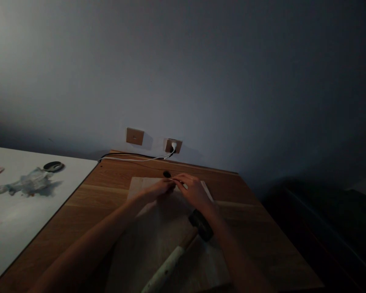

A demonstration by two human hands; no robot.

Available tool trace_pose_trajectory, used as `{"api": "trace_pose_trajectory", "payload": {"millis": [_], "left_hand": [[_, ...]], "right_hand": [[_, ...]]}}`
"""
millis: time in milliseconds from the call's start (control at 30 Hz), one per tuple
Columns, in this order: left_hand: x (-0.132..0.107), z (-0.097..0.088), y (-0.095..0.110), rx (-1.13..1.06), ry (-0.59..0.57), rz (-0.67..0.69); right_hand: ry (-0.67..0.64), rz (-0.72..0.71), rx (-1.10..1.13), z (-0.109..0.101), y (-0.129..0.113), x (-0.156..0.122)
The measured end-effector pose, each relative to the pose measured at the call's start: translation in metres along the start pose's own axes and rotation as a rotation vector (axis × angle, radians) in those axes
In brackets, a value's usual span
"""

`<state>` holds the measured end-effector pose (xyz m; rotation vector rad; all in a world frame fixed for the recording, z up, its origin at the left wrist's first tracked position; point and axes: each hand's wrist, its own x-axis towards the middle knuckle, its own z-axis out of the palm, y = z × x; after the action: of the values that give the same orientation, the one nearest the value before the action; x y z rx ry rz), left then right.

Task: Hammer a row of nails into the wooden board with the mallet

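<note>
My left hand point(161, 188) and my right hand point(191, 190) meet over the far part of a pale board point(146, 236). Both have their fingers pinched together, around something small and thin that I cannot make out in the dim light. Just beyond the fingertips is a small dark round thing point(166, 174); whether it touches them is unclear. A hammer lies slantwise on the board below my right wrist, with a thick black head point(201, 225) and a pale handle point(164, 270) pointing toward me. My right forearm covers part of the head's side.
Under the board is a brown wooden table point(91, 201) against a grey wall. White and black cables point(134, 159) run along its back edge to a socket point(177, 145). On the white table point(15, 240) at left lie a crumpled plastic bag point(33, 182) and a tape roll point(53, 166).
</note>
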<state>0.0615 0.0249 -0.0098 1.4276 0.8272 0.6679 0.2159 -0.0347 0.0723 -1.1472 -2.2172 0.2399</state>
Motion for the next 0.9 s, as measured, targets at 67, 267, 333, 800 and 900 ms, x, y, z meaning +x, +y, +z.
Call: {"api": "trace_pose_trajectory", "payload": {"millis": [67, 267, 333, 800, 900], "left_hand": [[-0.006, 0.010, 0.005, 0.192, -0.017, 0.045], [-0.030, 0.037, 0.022, 1.126, -0.234, 0.359], [-0.037, 0.040, 0.029, 1.231, -0.307, 0.368], [-0.089, 0.030, 0.083, 1.248, -0.232, 0.265], [-0.113, 0.026, 0.078, 1.237, -0.100, 0.262]], "right_hand": [[0.087, 0.024, 0.018, -0.007, 0.002, -0.015], [0.221, 0.115, 0.032, -0.025, 0.015, -0.073], [0.238, 0.130, 0.028, -0.029, 0.015, -0.094], [0.271, 0.334, -0.312, -0.007, 0.037, -0.255], [0.220, 0.329, -0.327, 0.001, 0.042, -0.262]]}}
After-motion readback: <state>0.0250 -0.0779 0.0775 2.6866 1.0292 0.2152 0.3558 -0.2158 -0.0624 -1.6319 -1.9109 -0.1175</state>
